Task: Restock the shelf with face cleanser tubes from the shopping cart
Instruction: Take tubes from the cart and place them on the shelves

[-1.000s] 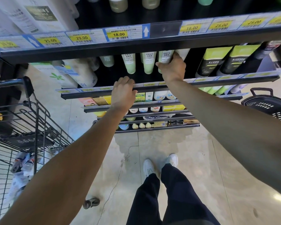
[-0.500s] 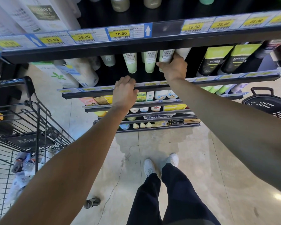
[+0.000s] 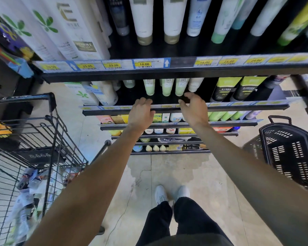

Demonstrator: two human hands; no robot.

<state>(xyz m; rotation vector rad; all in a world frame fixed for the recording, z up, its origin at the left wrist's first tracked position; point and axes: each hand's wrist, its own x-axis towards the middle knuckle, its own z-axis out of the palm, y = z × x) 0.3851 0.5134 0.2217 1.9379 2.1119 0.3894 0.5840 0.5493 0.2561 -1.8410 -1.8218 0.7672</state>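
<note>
Just at the shelf edge [image 3: 238, 108], both hands hover. At 12 o'clock from them, three green cleanser tubes [image 3: 167, 87] stand caps down on the shelf. Left hand [image 3: 140, 113] has fingers loosely curled, holding nothing. Right hand [image 3: 194, 109] spreads relaxed fingers, empty, below the tubes. Cart [image 3: 43, 139] sits at 9 o'clock.

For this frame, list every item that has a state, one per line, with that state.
Left hand: fingers curled over the shelf's front rail, holding no tube.
Right hand: fingers loosely bent, empty, just below the tubes.
Three pale green face cleanser tubes: upright on their caps, side by side on the shelf.
Black wire shopping cart: packets lying in the bottom.
Black plastic basket: contents not visible.
</note>
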